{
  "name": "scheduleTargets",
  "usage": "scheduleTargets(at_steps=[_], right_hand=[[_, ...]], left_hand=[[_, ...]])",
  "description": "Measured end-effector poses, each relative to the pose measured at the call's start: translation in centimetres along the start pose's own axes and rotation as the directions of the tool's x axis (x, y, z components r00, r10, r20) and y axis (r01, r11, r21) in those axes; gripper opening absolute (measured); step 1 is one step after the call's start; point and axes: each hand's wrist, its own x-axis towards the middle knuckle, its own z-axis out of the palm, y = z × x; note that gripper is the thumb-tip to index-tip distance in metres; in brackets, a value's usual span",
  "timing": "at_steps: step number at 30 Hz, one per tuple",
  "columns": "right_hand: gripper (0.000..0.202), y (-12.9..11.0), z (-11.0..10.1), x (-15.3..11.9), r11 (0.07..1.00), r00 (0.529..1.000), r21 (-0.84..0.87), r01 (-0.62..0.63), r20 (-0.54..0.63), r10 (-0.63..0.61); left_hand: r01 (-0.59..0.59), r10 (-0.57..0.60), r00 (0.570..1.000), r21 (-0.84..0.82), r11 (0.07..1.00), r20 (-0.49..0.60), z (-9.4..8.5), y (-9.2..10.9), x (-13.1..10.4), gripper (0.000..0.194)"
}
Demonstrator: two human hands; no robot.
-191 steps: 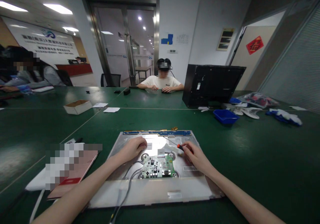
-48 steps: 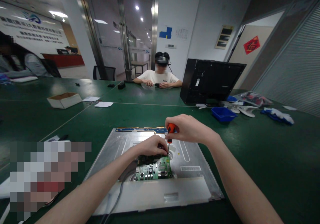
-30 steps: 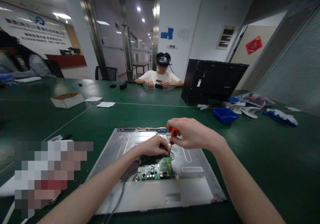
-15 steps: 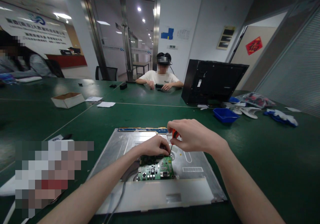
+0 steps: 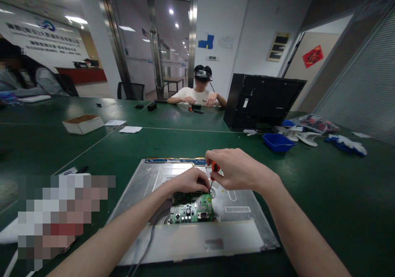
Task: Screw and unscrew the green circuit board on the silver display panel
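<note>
I am looking down at a silver monitor panel (image 5: 240, 211) lying flat, back side up, on the green table (image 5: 324, 186), directly in front of me. A small green circuit board (image 5: 193, 212) is sitting on the middle of that panel, just below both of my hands.

My right hand (image 5: 239, 171) is closing around an orange-handled screwdriver (image 5: 213, 171), fingers wrapped over the handle so that only a sliver of orange is showing. The tool is standing nearly upright, its thin shaft running down from under my fingers to the upper right corner of the circuit board, where the tip is meeting the board beside my other hand.

My left hand (image 5: 188, 182) is resting on the top edge of the circuit board, fingers curled and pinched down right next to the screwdriver tip. I cannot tell whether those fingers are gripping anything small, because the fingertips are hiding the spot. The two hands are almost touching.

A grey cable (image 5: 148, 244) is trailing from the board's left side toward me, over the panel's near edge.

Further off, a blue tray (image 5: 277, 142) is sitting to the right near a black monitor shell (image 5: 262, 102), a cardboard box (image 5: 82, 124) is lying to the left, and a person (image 5: 199, 96) is sitting across the table.
</note>
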Motion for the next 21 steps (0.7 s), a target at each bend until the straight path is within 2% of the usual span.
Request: scheduleTargets(at_steps=[8,15,21], right_hand=[[0.015,0.22,0.27,0.36,0.995,0.998,-0.084,-0.059,-0.020,0.058],[0.017,0.15,-0.10,-0.13,1.000,1.000,0.010,-0.016,0.016,0.016],[0.015,0.37,0.09,0.06,0.998,0.999,-0.040,-0.039,0.012,0.039]], left_hand=[[0.023,-0.022,0.999,-0.016,1.000,0.025,-0.02,0.10,-0.03,0.009],[0.015,-0.015,1.000,0.009,1.000,0.000,-0.05,0.20,-0.03,0.010],[0.029,-0.029,1.000,0.030,0.999,0.012,-0.08,0.29,-0.06,0.010]])
